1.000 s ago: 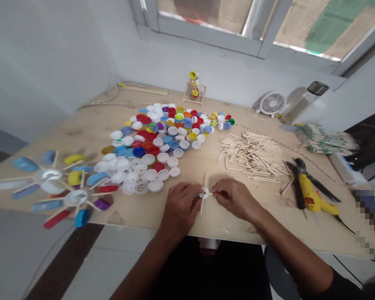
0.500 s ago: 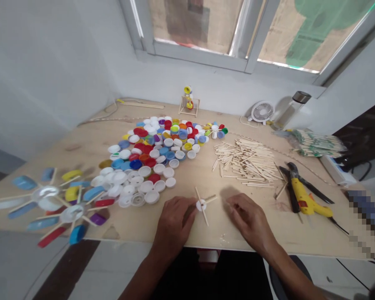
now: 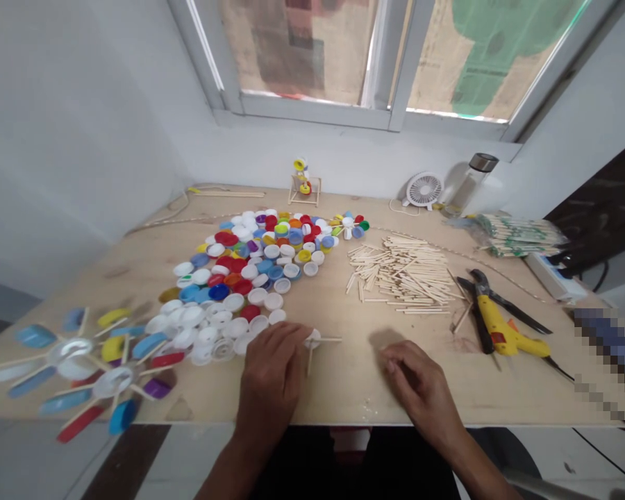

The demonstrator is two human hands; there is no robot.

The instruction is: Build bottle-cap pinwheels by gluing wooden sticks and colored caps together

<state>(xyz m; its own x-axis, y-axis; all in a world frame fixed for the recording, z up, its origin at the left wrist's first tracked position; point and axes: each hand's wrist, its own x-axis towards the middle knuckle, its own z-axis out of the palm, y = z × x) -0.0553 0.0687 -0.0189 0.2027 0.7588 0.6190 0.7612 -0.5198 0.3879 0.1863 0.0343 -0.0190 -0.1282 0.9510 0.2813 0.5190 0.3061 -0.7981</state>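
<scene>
White plastic here: a small round disc with pale wooden sticks jutting from it (image 3: 313, 338), down by the plywood surface (image 3: 344, 399), and the left hand (image 3: 271, 378) is at its eight o'clock, fingers bent over the edge, probably to steady it; whether they pinch, I can't tell! At four o'clock, well apart, the right hand (image 3: 419, 385), fingers loosely curled, partly open, nothing visible in them. Heaped short wooden sticks (image 3: 406, 274) at two o'clock, yellow plastic glue gun (image 3: 500, 330) at three: seemingly placed for right-hand reach.
</scene>
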